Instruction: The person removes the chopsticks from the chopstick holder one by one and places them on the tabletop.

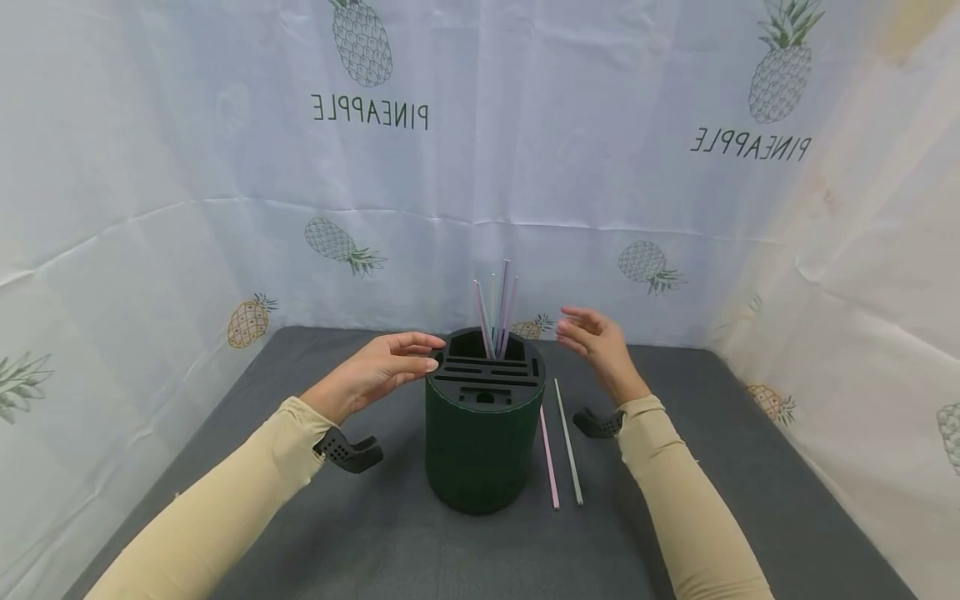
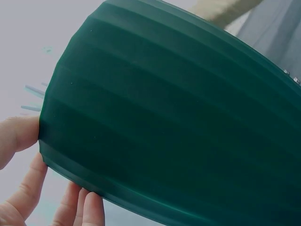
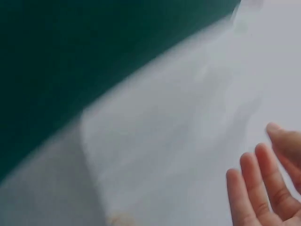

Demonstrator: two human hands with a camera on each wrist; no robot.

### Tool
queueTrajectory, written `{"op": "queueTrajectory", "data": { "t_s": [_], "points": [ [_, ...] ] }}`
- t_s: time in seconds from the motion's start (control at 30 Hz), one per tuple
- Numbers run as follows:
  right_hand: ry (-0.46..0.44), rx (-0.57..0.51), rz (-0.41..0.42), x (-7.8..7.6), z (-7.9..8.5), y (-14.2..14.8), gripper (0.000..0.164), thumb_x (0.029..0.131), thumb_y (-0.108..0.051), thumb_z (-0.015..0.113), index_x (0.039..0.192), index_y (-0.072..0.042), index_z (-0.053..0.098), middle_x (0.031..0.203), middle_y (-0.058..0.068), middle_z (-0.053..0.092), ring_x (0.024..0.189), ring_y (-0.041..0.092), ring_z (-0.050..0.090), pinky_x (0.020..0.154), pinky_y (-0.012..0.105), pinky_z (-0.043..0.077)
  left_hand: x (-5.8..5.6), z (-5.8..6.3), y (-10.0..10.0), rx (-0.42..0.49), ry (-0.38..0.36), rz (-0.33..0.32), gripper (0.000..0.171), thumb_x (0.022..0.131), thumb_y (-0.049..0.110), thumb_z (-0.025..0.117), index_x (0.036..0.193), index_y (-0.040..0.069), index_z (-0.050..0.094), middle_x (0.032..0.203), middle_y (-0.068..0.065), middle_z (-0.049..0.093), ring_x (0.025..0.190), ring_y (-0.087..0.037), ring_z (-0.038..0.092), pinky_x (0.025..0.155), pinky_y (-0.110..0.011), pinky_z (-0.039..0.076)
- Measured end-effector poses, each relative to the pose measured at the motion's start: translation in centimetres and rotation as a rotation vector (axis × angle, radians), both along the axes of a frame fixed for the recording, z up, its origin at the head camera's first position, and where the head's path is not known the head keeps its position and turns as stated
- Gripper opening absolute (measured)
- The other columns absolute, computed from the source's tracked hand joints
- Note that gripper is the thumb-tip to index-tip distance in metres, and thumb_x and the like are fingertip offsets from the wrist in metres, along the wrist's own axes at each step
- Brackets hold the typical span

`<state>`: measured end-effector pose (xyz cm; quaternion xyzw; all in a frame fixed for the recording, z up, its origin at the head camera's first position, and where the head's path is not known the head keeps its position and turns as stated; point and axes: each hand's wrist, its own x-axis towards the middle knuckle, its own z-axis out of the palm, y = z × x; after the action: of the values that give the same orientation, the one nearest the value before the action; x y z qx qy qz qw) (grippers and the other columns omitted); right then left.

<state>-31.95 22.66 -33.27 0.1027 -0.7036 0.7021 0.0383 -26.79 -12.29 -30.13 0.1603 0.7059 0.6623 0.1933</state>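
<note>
A dark green round knife block [image 1: 480, 450] with a black slotted top [image 1: 487, 379] stands upright in the head view. Several thin, straw-like sticks [image 1: 504, 300] rise from its large rear compartment. My left hand [image 1: 382, 367] touches the left side of the rim, thumb and fingertips against the edge; the left wrist view shows those fingers [image 2: 94, 209] along the green wall [image 2: 160, 113]. To the right of the block, my right hand [image 1: 596, 342] is raised, holding nothing, its fingers [image 3: 254, 183] loosely extended. Below it, a pink stick [image 1: 549, 458] and a pale green stick [image 1: 568, 442] lie side by side.
Everything stands on a dark grey tabletop [image 1: 337, 533]. White cloth [image 1: 525, 167] printed with pineapples hangs behind it and along both sides. A black band [image 1: 352, 454] sits on the left wrist and another black band [image 1: 597, 423] on the right.
</note>
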Motion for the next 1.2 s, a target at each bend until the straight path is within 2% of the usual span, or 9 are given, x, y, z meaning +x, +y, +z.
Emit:
{"op": "queueTrajectory", "data": {
  "t_s": [0.1,0.2,0.27,0.4,0.57,0.77,0.97,1.07,1.2],
  "points": [
    [0.108,-0.062,0.065,0.8,2.7,-1.8,0.04,0.091,-0.016,0.067,0.128,-0.006,0.058,0.114,0.008,0.06,0.109,0.021,0.062,0.093,0.027,0.054,0.0,0.0,0.0,-0.001,-0.004,0.005,0.052,0.092,0.008,0.063,0.14,0.0,0.045,0.151,-0.014,0.036,0.141,-0.03,0.033,0.117,-0.047,0.028],
    [0.168,-0.026,0.128,1.2,4.3,-3.4,0.035,0.091,-0.014,0.068,0.125,-0.008,0.06,0.114,0.008,0.062,0.109,0.02,0.064,0.093,0.031,0.054,0.0,0.0,0.0,0.0,-0.005,0.011,0.052,0.092,0.008,0.064,0.14,0.0,0.045,0.151,-0.015,0.036,0.141,-0.031,0.034,0.117,-0.047,0.028],
    [0.187,0.043,0.156,1.3,5.0,-4.2,0.036,0.091,-0.014,0.067,0.126,-0.008,0.06,0.116,0.009,0.062,0.108,0.019,0.065,0.095,0.034,0.053,0.0,0.0,0.0,0.001,-0.004,0.015,0.052,0.092,0.008,0.064,0.14,0.0,0.045,0.151,-0.015,0.037,0.14,-0.031,0.034,0.117,-0.047,0.029],
    [0.184,0.151,0.183,1.0,5.4,-5.1,0.04,0.09,-0.011,0.069,0.127,-0.001,0.058,0.118,0.017,0.061,0.102,0.015,0.067,0.094,0.038,0.054,0.0,-0.1,0.0,0.005,-0.003,0.017,0.052,0.092,0.008,0.064,0.14,0.0,0.046,0.15,-0.015,0.037,0.14,-0.031,0.035,0.117,-0.047,0.029],
    [0.172,0.193,0.209,0.7,5.3,-5.4,0.037,0.087,-0.008,0.071,0.12,0.002,0.059,0.107,0.006,0.065,0.095,0.013,0.068,0.088,0.033,0.057,0.0,-0.1,0.0,0.002,0.002,0.011,0.052,0.092,0.009,0.064,0.14,0.0,0.046,0.15,-0.015,0.037,0.14,-0.031,0.035,0.117,-0.047,0.029],
    [0.169,0.194,0.215,0.6,5.3,-5.7,0.028,0.087,-0.005,0.071,0.112,0.001,0.06,0.101,0.001,0.066,0.091,0.013,0.069,0.087,0.039,0.057,-0.1,-0.1,0.0,0.006,0.0,0.01,0.052,0.092,0.009,0.064,0.14,0.001,0.046,0.149,-0.015,0.038,0.139,-0.031,0.036,0.117,-0.047,0.029],
    [0.196,0.106,0.203,1.0,6.3,-5.8,0.022,0.087,0.001,0.069,0.107,0.004,0.06,0.098,0.002,0.065,0.089,0.015,0.069,0.081,0.034,0.059,-0.1,-0.1,0.0,0.01,-0.002,0.008,0.052,0.092,0.009,0.064,0.14,0.0,0.046,0.15,-0.014,0.038,0.139,-0.03,0.036,0.117,-0.047,0.029],
    [0.238,0.016,0.191,1.4,7.5,-5.6,0.02,0.086,0.006,0.067,0.104,-0.001,0.062,0.098,0.002,0.065,0.09,0.015,0.069,0.08,0.034,0.059,-0.1,-0.2,0.0,0.012,0.003,0.002,0.052,0.092,0.009,0.064,0.139,0.0,0.046,0.15,-0.014,0.038,0.139,-0.03,0.036,0.117,-0.047,0.03],
    [0.319,-0.103,0.175,2.1,9.8,-4.9,0.024,0.086,0.01,0.065,0.099,-0.011,0.066,0.1,0.002,0.066,0.089,0.013,0.068,0.08,0.035,0.059,-0.1,-0.2,-0.1,0.015,0.006,-0.003,0.052,0.092,0.009,0.064,0.139,0.0,0.046,0.15,-0.015,0.038,0.138,-0.03,0.037,0.116,-0.047,0.03]
  ]
}}
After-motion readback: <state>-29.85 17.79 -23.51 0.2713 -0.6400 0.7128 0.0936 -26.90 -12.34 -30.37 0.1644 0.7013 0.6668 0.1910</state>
